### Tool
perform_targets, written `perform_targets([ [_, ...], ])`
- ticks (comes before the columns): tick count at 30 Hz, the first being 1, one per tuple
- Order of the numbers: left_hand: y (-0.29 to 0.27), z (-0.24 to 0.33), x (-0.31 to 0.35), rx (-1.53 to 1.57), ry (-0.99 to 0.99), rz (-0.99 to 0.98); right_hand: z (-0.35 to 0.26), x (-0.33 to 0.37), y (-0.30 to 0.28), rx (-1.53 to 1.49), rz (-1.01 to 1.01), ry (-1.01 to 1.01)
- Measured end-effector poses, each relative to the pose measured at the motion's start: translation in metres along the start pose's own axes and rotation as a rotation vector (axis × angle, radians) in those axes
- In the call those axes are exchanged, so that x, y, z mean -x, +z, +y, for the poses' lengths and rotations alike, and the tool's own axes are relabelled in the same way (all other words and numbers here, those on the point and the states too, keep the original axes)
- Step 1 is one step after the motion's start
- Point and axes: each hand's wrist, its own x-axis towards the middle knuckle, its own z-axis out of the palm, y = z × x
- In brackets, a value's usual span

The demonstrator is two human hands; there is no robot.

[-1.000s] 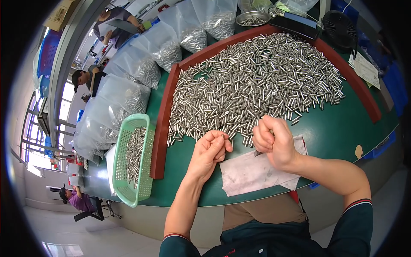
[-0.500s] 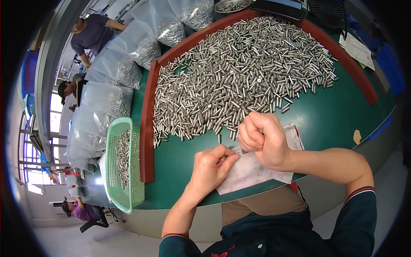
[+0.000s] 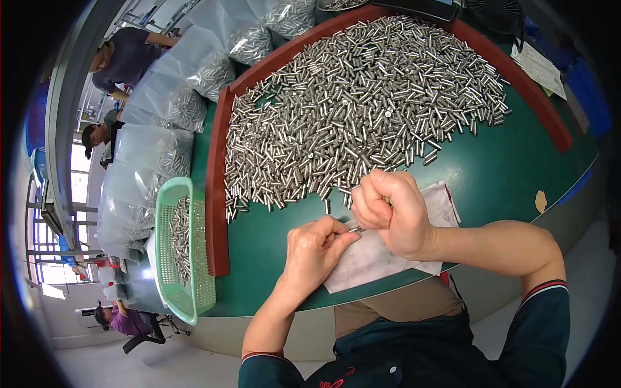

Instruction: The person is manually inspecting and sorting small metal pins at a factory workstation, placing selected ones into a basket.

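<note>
Left hand point(image 3: 309, 252) pinches a small metal pin point(image 3: 355, 229) between thumb and fingers, just beside the right hand point(image 3: 401, 213). Right hand is curled into a fist; contents cannot be told. Stained cloth point(image 3: 365, 264) lies beneath it; pin pile point(image 3: 362, 116) lies beyond both.

Head-worn, just over there, the left fisheye of a side-by-side pair looks down and forward at the tabletop point(image 3: 498, 178) from close above. The left hand point(image 3: 312, 251) and right hand point(image 3: 398, 210) fall just below its middle, forearms point(image 3: 485, 246) extending from the lower side; off left, windows point(image 3: 79, 184) show small near the dark round rim.
</note>
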Motion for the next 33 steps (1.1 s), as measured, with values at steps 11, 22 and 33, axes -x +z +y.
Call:
perform_targets([
  [11, 0.001, -0.001, 0.0, 0.027, 0.003, 0.004, 0.0, 0.0, 0.001, -0.005, -0.002, -0.018],
  [22, -0.002, 0.001, -0.003, 0.044, 0.044, -0.011, 0.005, 0.007, 0.015, 0.243, -0.003, -0.127],
  [33, -0.001, 0.008, -0.003, 0.061, 0.05, 0.024, 0.003, -0.006, 0.018, 0.336, -0.014, -0.109],
])
